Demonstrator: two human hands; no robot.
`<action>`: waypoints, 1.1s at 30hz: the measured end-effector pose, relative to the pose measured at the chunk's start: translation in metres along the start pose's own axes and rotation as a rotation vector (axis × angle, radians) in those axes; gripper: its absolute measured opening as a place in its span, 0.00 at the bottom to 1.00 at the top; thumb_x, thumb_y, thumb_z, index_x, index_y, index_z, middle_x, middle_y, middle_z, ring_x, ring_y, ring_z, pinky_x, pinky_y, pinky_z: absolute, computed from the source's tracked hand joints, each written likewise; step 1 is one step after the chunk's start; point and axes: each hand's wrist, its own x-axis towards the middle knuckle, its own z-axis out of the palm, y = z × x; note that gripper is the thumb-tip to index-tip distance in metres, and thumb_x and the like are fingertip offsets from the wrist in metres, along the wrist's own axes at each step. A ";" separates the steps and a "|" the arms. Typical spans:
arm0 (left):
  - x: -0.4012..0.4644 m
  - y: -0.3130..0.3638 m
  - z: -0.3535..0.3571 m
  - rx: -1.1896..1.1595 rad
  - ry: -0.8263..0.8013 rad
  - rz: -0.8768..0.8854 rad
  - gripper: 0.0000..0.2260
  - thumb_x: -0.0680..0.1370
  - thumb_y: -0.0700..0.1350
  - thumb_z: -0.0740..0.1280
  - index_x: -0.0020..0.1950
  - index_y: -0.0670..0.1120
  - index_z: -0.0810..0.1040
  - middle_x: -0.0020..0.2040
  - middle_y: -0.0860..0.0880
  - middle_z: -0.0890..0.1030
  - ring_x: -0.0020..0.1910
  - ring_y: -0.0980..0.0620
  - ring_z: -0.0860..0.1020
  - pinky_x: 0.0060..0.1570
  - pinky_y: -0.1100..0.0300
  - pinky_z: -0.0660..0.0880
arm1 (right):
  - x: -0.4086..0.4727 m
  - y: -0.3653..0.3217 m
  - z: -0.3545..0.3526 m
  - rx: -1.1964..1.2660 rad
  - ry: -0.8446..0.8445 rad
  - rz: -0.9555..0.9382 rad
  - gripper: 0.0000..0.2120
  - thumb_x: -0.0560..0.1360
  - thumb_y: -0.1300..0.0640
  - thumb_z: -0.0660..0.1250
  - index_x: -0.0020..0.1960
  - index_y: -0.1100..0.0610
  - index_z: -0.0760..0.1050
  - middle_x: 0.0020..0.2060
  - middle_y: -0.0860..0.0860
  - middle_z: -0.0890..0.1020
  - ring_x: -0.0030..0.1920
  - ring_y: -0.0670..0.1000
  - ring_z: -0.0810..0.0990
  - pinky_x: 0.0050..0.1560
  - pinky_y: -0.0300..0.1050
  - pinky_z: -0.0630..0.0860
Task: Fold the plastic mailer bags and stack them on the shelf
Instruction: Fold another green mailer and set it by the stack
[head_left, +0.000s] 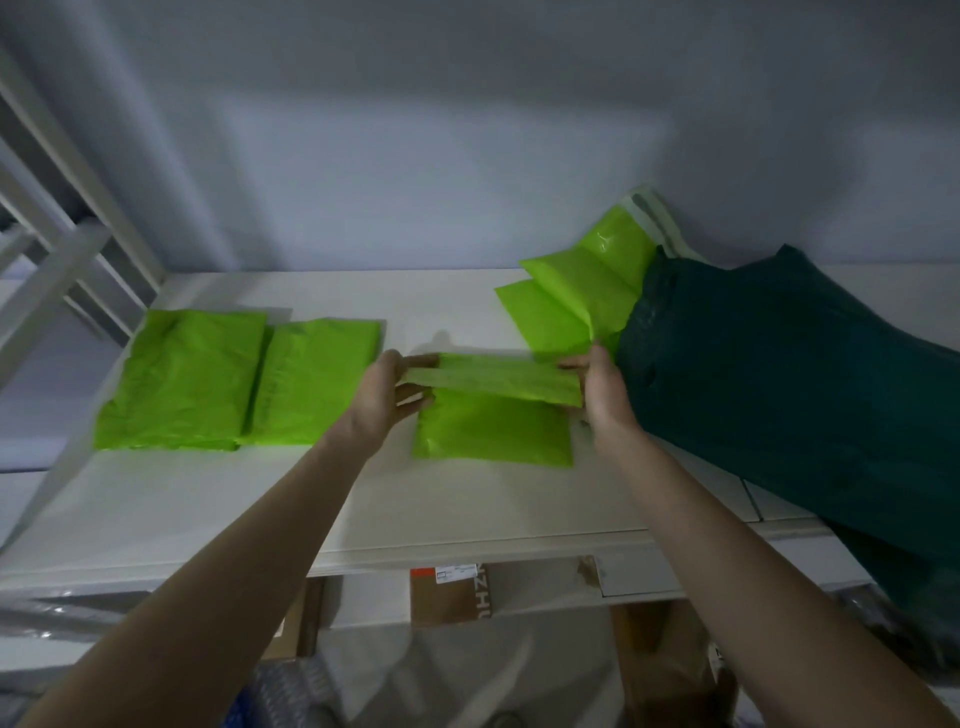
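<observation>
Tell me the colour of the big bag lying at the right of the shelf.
Dark green bag, seen in the head view.

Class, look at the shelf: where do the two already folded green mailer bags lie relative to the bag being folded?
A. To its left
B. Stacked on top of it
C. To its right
A: the two folded green mailer bags lie side by side, left of the bag being folded.

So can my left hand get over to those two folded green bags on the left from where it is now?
Probably yes. The left hand pinches the mailer being folded, so it must let go first. Between it and the two folded bags lies only bare shelf.
</observation>
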 end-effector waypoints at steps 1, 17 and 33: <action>0.000 -0.001 -0.001 0.022 -0.003 0.003 0.15 0.81 0.41 0.50 0.46 0.48 0.75 0.51 0.50 0.78 0.42 0.54 0.74 0.45 0.58 0.73 | 0.000 -0.001 -0.001 -0.012 -0.001 0.015 0.22 0.79 0.45 0.52 0.35 0.52 0.76 0.53 0.61 0.79 0.53 0.60 0.78 0.58 0.52 0.74; 0.004 -0.018 0.002 0.447 0.039 0.201 0.20 0.75 0.33 0.66 0.66 0.43 0.73 0.60 0.48 0.75 0.56 0.56 0.73 0.40 0.79 0.71 | -0.016 0.009 -0.009 -0.162 -0.202 -0.023 0.26 0.71 0.69 0.67 0.66 0.54 0.68 0.60 0.52 0.77 0.49 0.51 0.75 0.35 0.40 0.71; 0.002 -0.026 0.000 0.804 -0.004 0.257 0.21 0.77 0.38 0.65 0.70 0.43 0.69 0.71 0.49 0.65 0.47 0.52 0.72 0.48 0.67 0.67 | -0.024 0.020 -0.015 -0.491 -0.291 -0.216 0.27 0.75 0.66 0.64 0.71 0.51 0.64 0.64 0.52 0.73 0.53 0.46 0.71 0.46 0.32 0.67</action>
